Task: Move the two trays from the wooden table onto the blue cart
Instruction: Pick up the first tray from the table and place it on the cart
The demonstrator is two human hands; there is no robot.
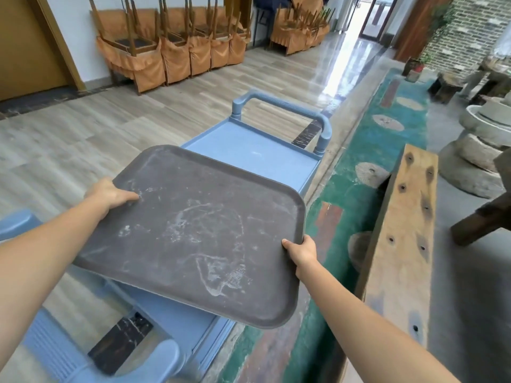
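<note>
I hold a scuffed dark grey rectangular plastic tray [199,233] between both hands, my left hand [110,194] clamped on its left edge with the thumb on top, my right hand [302,251] gripping its near right edge. Beneath it and ahead of my hands stands the blue plastic cart [257,150]; a long wooden plank table [403,233] lies to my right.

Blue cart [257,150] on pale plank floor [83,139], its top shelf bare.

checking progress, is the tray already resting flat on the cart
No, both hands, left hand and right hand, hold the tray tilted above the blue cart.
</note>
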